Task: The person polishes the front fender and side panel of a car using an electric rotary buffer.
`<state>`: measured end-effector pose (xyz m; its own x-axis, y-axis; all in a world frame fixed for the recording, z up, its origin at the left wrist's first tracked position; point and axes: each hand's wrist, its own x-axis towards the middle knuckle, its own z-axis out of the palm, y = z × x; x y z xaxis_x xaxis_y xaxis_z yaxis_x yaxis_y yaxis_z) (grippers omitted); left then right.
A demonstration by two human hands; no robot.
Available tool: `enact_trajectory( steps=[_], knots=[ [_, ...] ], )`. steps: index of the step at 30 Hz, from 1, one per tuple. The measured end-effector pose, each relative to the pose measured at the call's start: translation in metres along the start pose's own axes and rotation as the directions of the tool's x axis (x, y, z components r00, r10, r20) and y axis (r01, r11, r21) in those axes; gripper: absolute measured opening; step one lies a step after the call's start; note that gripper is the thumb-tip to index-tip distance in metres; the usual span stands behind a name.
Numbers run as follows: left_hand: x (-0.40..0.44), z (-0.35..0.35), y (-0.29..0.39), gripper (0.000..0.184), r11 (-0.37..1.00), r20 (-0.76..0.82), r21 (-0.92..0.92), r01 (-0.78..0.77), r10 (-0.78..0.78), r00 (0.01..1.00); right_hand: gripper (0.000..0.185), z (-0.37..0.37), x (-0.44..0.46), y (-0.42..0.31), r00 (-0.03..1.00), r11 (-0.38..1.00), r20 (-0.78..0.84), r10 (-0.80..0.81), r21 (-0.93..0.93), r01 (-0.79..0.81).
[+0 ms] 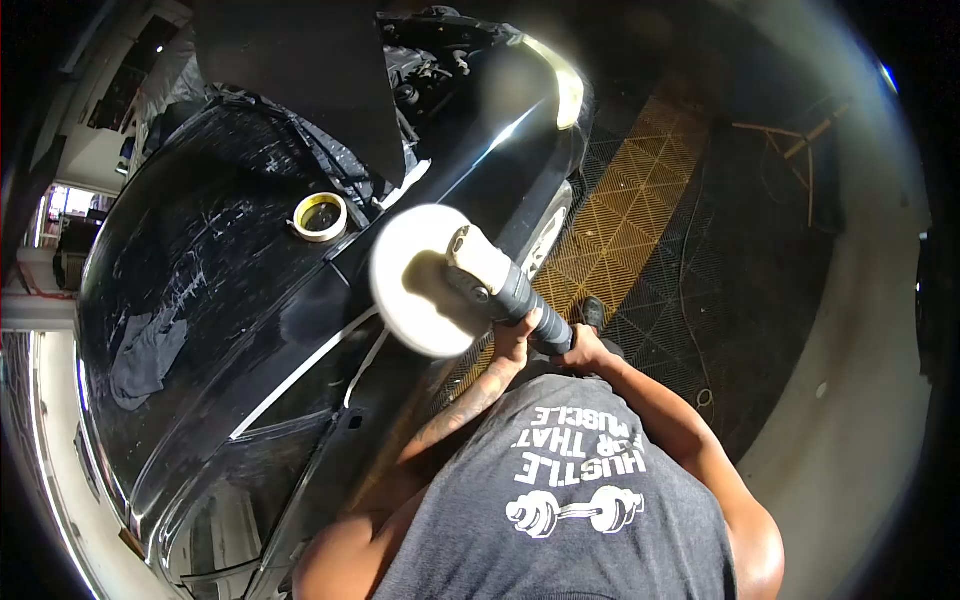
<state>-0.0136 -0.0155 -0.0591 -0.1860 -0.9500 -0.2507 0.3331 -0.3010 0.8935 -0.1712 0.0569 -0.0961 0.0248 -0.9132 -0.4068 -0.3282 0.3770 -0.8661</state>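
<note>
A polisher (513,292) with a black handle and a pale head is held in both my hands. Near its front end, my left hand (515,338) is wrapped around the dark body. Farther back on the handle, my right hand (585,350) grips the rear end. The round white pad (400,285) is blurred at its rim and lies against or very close to the side of the black car (290,290); exact contact cannot be made out. A roll of tape (320,217) lies on the car just left of the pad.
A grey cloth (150,360) lies on the car at left. Dark sheeting (300,75) covers part of the open engine area. A cord (690,300) runs across the black and yellow floor tiles (635,200). A yellow stand (800,150) is at right.
</note>
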Motion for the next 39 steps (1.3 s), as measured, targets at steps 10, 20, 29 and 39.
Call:
enact_trajectory(
  steps=[10, 20, 29, 39],
  knots=[
    [0.104, 0.087, -0.040, 0.055, 0.978, 0.141, 0.034, 0.206, -0.208, 0.968, 0.048, -0.089, 0.059, 0.044, 0.983, 0.985, -0.074, 0.167, -0.017, -0.169],
    [0.151, 0.113, -0.031, 0.067, 0.942, 0.254, 0.182, 0.281, -0.322, 0.912, 0.019, -0.092, 0.081, 0.035, 0.970, 0.900, -0.096, 0.225, 0.401, -0.170],
    [0.070, 0.049, -0.032, 0.050, 0.989, 0.020, 0.073, 0.128, -0.129, 0.991, 0.049, -0.063, 0.057, 0.029, 0.985, 0.995, 0.136, 0.103, -0.015, -0.102],
    [0.077, 0.054, -0.048, 0.060, 0.976, -0.018, 0.103, 0.191, -0.190, 0.982, 0.049, -0.069, 0.081, 0.075, 0.993, 0.991, 0.117, 0.026, -0.130, -0.011]
  ],
)
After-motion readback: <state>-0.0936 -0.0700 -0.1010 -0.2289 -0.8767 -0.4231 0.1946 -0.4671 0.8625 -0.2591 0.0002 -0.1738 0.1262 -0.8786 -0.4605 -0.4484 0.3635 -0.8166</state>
